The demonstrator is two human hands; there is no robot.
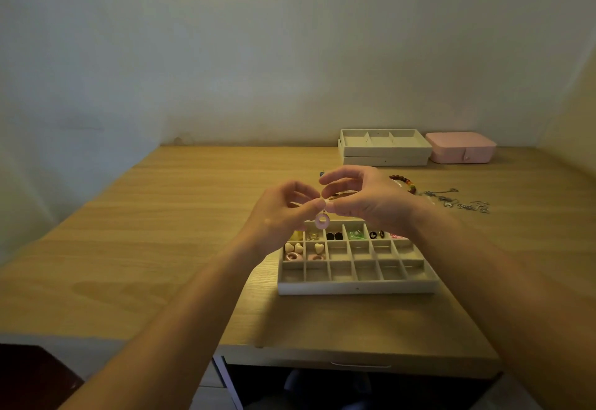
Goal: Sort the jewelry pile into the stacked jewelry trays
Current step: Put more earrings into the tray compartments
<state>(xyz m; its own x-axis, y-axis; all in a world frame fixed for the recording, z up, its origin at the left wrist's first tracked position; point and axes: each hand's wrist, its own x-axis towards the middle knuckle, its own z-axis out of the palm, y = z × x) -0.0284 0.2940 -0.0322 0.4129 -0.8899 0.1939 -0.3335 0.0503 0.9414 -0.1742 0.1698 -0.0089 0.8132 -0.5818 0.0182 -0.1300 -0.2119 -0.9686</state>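
Both hands are raised above the tabletop (180, 216), over the far edge of the divided tray (354, 289). The left hand (285, 208) and the right hand (366, 198) are brought together at the tips, thumb against forefinger in each case, and the remaining fingers (338, 180) are loosely curled. A pink ring earring (321, 221) is pinched at its top where the two sets of fingertips meet and hangs freely below them, just above the tray's far row. How the grip is shared between the two hands cannot be told. The tray lies flat near the front of the tabletop. Its far row is seen to hold yellow, gold, black, green, dark and pink pieces in separate compartments. In the middle row, cream hearts (293, 247) and pink rings are lodged in the two leftmost compartments. Behind the hands a bead bracelet (405, 182) is partly visible, and silver chains (458, 200) lie spread to its right. Against the back wall, the stacked trays (385, 153) are set, with a shut pink box (461, 147) just beside them on the right.
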